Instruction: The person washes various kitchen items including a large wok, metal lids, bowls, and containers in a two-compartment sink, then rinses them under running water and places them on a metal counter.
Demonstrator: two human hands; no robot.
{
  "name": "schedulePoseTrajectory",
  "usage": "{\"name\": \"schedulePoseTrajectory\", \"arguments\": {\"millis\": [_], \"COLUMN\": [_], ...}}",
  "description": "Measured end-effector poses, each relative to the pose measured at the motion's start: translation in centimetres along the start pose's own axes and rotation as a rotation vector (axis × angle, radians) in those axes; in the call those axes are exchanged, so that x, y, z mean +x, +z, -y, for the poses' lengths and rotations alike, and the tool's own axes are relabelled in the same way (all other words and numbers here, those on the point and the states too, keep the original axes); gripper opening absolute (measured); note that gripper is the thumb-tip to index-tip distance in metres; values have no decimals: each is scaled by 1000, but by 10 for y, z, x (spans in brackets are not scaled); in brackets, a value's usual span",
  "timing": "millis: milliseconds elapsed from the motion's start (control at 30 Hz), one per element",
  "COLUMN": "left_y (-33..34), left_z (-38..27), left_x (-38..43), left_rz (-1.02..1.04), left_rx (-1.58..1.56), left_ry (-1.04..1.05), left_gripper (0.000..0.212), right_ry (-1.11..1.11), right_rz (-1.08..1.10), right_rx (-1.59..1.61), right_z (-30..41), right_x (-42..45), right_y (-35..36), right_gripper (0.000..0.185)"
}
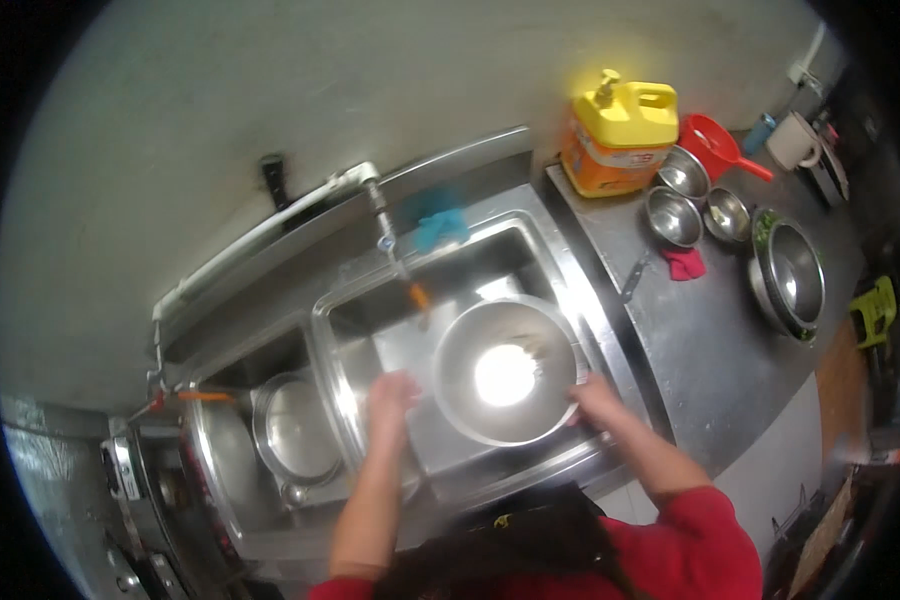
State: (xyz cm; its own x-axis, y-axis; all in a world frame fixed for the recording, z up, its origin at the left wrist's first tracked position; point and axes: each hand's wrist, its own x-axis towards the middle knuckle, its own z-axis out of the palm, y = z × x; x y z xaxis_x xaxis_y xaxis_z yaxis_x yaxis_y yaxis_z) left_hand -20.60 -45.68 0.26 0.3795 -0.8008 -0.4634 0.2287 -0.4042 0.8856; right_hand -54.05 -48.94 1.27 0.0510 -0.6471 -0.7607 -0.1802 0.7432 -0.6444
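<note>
A large round stainless steel bowl [465,405] stands in the right-hand sink basin [367,360]. Its inside shows a bright glare and a small brownish patch that is too blurred to name. My right hand [594,403] grips the bowl's rim on the right. On the other side, my left hand [392,396] hovers over the basin, a little apart from the bowl's left edge; I see nothing in it, and its blurred fingers hide how they are held. Above the basin hangs a tap [385,232] with an orange end piece [419,295].
The left basin holds a round metal pan [298,431]. A teal cloth [441,229] lies on the sink's back ledge. On the steel counter [709,360] at right stand a yellow-capped jug [619,139], a red dipper [709,146], small metal bowls [673,216], a knife [634,279] and a larger bowl [795,274] over greens.
</note>
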Motion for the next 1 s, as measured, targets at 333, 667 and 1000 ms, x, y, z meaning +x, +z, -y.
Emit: {"name": "schedulePoseTrajectory", "arguments": {"millis": [333,667,1000], "left_y": [-46,15,-2], "left_z": [76,82,173], "left_x": [25,103,153], "left_rz": [-114,-43,464], "left_rx": [-212,-635,-1116], "left_ry": [-322,-436,-152], "left_gripper": [37,43,46], "right_ry": [-254,-1598,-1061], "right_rz": [88,-125,447], "right_rx": [-592,-355,218], "right_z": [-53,191,183], "right_x": [166,54,117], "right_y": [120,170,170], "right_gripper": [64,51,28]}}
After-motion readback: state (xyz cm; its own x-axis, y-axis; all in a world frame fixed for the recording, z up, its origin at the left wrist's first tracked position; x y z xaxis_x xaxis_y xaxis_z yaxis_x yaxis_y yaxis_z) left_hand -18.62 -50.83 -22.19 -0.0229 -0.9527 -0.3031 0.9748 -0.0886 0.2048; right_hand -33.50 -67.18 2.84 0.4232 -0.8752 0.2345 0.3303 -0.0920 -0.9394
